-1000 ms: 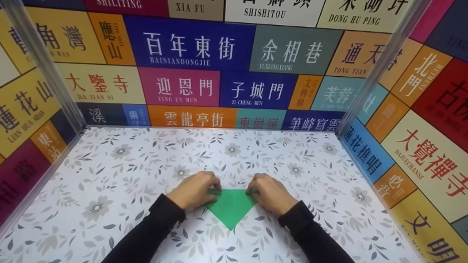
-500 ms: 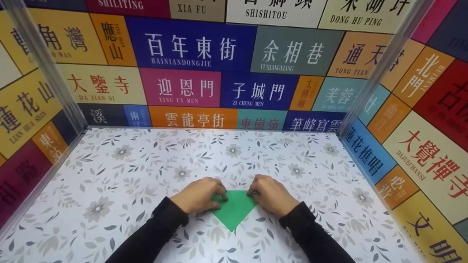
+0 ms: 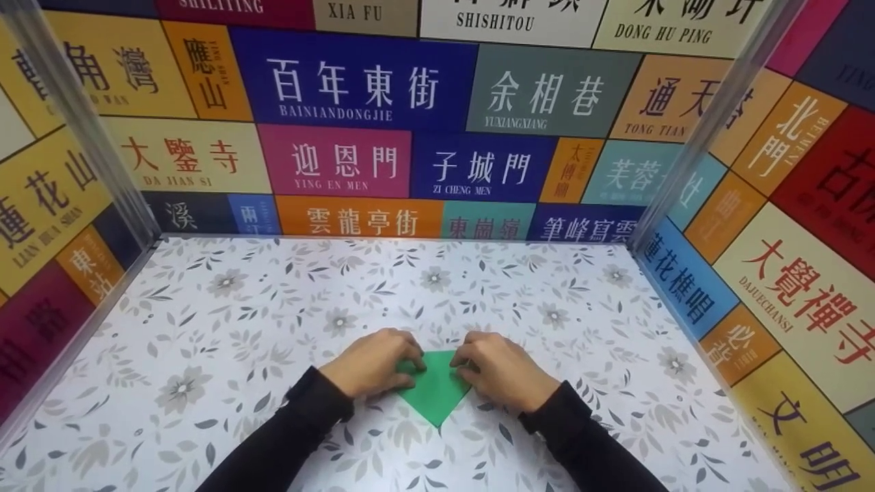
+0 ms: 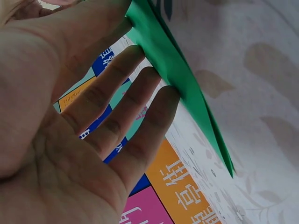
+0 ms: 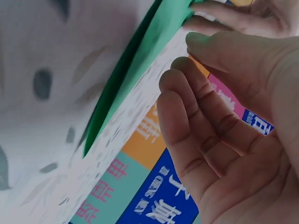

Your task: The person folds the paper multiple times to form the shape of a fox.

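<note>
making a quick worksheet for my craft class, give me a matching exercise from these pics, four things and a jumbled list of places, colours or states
Things
1. green paper
2. left hand
3. sleeves
4. tabletop

Descriptions
A. white, printed with grey leaves and flowers
B. black
C. folded, one corner pointing toward the person
D. fingertips touching the folded sheet, on its left side

Right pairs
1-C
2-D
3-B
4-A
</note>
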`<state>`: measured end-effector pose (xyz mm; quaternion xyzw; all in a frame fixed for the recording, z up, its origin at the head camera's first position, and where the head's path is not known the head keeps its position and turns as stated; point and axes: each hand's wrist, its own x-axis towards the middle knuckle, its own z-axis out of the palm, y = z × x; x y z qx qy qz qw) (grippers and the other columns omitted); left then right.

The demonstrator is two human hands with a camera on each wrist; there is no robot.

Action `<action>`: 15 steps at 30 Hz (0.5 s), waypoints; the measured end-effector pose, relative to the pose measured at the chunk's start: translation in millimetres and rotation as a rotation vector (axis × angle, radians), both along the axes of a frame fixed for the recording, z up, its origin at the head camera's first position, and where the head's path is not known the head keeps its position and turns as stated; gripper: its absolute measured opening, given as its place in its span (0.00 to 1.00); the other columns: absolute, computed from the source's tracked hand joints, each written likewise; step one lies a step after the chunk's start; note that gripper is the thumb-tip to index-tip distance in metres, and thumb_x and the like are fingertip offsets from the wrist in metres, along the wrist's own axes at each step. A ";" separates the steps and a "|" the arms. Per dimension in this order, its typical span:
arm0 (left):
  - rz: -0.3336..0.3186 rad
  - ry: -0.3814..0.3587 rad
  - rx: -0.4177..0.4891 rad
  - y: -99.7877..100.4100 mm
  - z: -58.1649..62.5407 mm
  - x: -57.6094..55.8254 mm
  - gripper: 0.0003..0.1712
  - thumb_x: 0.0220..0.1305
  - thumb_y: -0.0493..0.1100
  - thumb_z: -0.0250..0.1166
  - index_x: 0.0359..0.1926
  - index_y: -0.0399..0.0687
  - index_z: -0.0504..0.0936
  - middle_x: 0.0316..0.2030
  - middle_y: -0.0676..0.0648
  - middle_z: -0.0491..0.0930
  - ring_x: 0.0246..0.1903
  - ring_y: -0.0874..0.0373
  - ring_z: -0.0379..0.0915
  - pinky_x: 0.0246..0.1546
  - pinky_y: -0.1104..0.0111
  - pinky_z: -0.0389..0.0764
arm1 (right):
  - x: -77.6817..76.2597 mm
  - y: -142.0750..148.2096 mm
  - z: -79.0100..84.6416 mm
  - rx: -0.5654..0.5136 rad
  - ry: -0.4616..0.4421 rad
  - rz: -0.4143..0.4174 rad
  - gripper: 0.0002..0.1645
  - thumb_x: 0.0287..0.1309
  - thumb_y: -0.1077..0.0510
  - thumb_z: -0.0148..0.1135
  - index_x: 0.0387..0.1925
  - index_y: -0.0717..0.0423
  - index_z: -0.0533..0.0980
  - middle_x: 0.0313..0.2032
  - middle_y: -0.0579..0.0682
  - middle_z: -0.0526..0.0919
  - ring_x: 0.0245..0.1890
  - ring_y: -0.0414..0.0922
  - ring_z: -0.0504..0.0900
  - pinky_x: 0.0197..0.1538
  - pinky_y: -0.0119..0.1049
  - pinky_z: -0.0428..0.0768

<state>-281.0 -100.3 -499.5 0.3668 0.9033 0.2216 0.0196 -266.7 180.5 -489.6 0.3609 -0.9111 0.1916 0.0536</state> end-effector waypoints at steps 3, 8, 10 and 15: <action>-0.003 0.004 0.006 0.8 0.0 0.0 0.16 0.62 0.38 0.88 0.51 0.47 0.99 0.52 0.48 0.95 0.56 0.49 0.92 0.64 0.52 0.91 | 8.0 -4.2 2.5 -0.001 0.002 0.045 0.08 0.67 0.64 0.82 0.45 0.53 0.95 0.41 0.47 0.90 0.40 0.43 0.90 0.45 0.38 0.91; -0.001 0.007 0.022 0.9 0.0 0.0 0.16 0.62 0.37 0.87 0.51 0.47 0.99 0.52 0.47 0.94 0.56 0.48 0.92 0.64 0.52 0.91 | 20.5 -11.1 1.1 0.001 0.027 0.126 0.08 0.66 0.64 0.83 0.45 0.52 0.94 0.43 0.47 0.92 0.43 0.42 0.91 0.48 0.37 0.92; 0.001 0.009 0.026 0.4 -0.3 0.1 0.16 0.62 0.37 0.87 0.51 0.47 0.99 0.52 0.47 0.95 0.56 0.48 0.92 0.64 0.52 0.91 | 25.4 -13.0 -1.4 0.011 0.045 0.151 0.08 0.66 0.63 0.84 0.45 0.51 0.94 0.45 0.47 0.92 0.46 0.42 0.92 0.52 0.39 0.93; -0.001 -0.002 0.033 0.7 -2.3 0.5 0.16 0.62 0.37 0.87 0.51 0.47 0.99 0.52 0.47 0.95 0.57 0.48 0.92 0.64 0.52 0.91 | 37.1 -14.9 -8.9 0.041 0.053 0.186 0.08 0.67 0.60 0.85 0.45 0.49 0.93 0.49 0.47 0.93 0.49 0.42 0.93 0.56 0.39 0.94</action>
